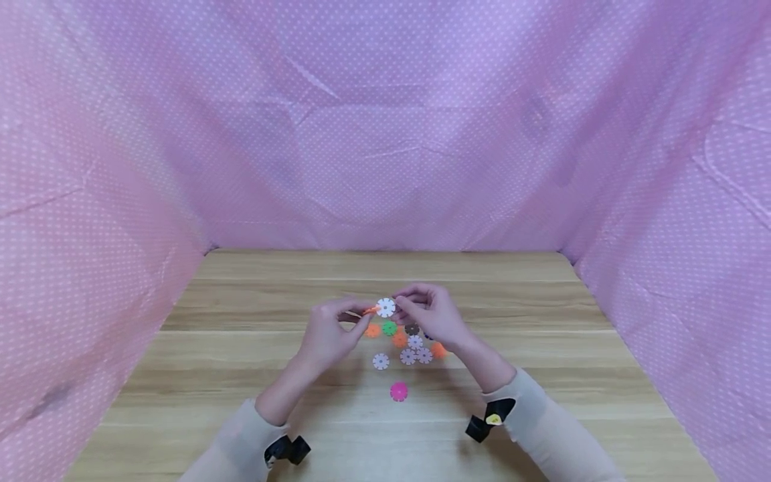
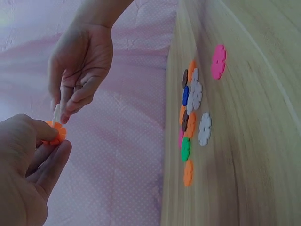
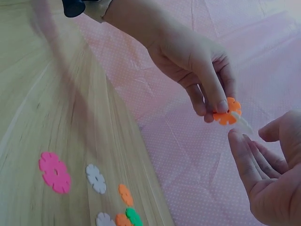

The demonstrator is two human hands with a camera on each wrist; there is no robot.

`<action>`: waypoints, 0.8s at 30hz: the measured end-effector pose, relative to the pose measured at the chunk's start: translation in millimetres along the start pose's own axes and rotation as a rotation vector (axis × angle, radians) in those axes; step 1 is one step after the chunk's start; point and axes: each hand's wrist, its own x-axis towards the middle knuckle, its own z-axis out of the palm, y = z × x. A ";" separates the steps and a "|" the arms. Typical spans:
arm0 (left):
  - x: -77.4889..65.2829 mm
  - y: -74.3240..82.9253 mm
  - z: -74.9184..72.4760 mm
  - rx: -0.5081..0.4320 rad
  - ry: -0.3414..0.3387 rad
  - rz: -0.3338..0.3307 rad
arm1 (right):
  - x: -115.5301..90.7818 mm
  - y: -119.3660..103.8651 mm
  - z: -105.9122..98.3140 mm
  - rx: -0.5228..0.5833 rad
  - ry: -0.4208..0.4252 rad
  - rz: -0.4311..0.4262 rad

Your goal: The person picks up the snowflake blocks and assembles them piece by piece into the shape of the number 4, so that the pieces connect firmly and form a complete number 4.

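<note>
Above the table, my left hand pinches an orange notched snowflake disc between thumb and fingers. A white notched disc is slotted into the orange one, standing crosswise to it, as the right wrist view shows. My right hand is beside the white disc with its fingertips right at the disc's edge. In the right wrist view, the thumb of that hand stands apart from its fingers, with a gap between them.
Loose discs lie on the wooden table below the hands: a green disc, several orange and white ones, brown and blue ones. A pink disc lies nearer the front. Pink dotted cloth surrounds the table's back and sides.
</note>
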 end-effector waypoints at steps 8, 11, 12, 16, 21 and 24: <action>1.1 1.6 -11.4 0.022 0.020 -0.030 | -1.2 9.5 -4.6 -0.095 -0.003 -0.037; 1.1 2.5 -13.9 0.023 0.038 -0.022 | -1.7 14.8 -4.3 -0.152 -0.013 -0.054; 1.0 2.6 -14.4 0.024 0.044 -0.020 | -2.0 16.6 -4.1 -0.171 -0.016 -0.060; 0.4 2.7 -16.0 0.020 0.060 -0.012 | -2.6 22.1 -0.9 -0.233 -0.029 -0.071; -1.0 2.6 -17.1 0.016 0.068 0.004 | -1.8 31.2 4.6 -0.348 -0.064 -0.114; -1.6 3.0 -17.8 0.017 0.067 0.001 | -1.7 35.8 9.0 -0.423 -0.085 -0.145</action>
